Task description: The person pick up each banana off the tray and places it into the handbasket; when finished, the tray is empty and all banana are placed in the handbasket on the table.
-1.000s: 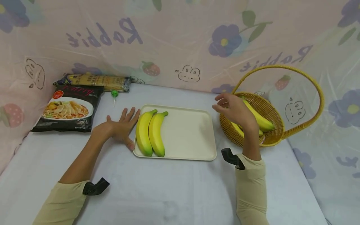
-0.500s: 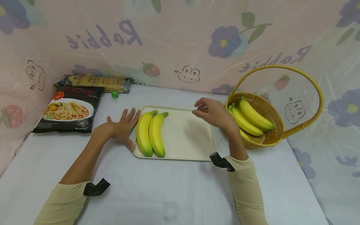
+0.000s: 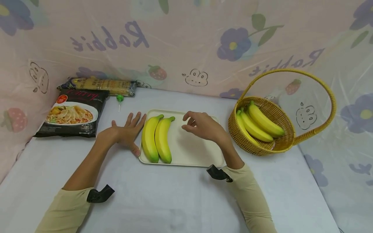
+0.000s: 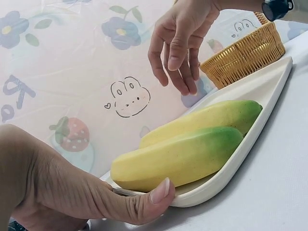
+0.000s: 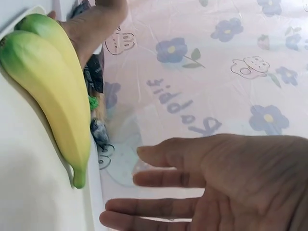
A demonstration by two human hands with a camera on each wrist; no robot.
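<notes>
While the left hand point(image 3: 125, 132) lies flat against the tray point(image 3: 192, 155), the empty, loosely open right hand point(image 3: 204, 127) hovers mid-frame, just right of two bananas point(image 3: 155, 139) lying lengthwise top to bottom.

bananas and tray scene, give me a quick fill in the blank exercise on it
1. The cream tray holds ____ bananas lying side by side.
2. The other bananas lie in a wicker ____ with a tall handle.
3. The left hand lies flat on the table, its thumb touching the tray's ____ edge.
4. The right hand hovers above the tray and holds ____.

Missing words: two; basket; left; nothing
</notes>
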